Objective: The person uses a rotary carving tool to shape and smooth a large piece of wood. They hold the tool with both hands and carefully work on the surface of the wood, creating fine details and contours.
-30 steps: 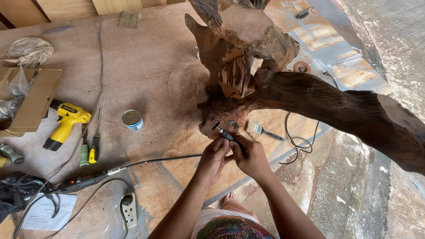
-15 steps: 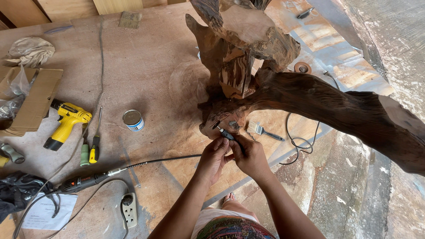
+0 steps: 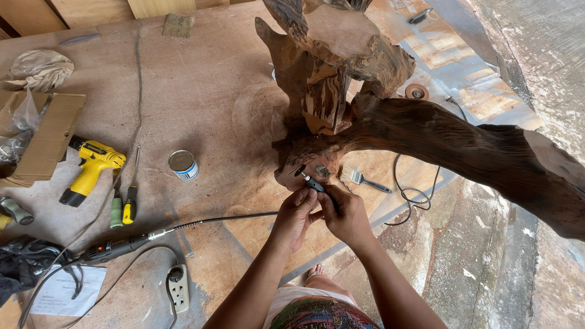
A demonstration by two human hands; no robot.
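A large dark carved piece of wood (image 3: 378, 116) stands on the plywood floor, with a thick limb running off to the right. Both hands grip the slim handpiece (image 3: 314, 184) of a rotary tool, its tip against the lower front of the carving. My left hand (image 3: 294, 214) pinches the handpiece from the left. My right hand (image 3: 345, 214) wraps it from the right. A flexible shaft (image 3: 213, 220) runs from the handpiece left to the tool's motor body (image 3: 113, 248) lying on the floor.
A yellow cordless drill (image 3: 91, 167), two screwdrivers (image 3: 122, 207), a small tin can (image 3: 183, 164), a paintbrush (image 3: 362, 178), a white power strip (image 3: 178, 289), a cardboard box (image 3: 46, 137) and a black cable (image 3: 411, 189) lie around. Rough concrete lies to the right.
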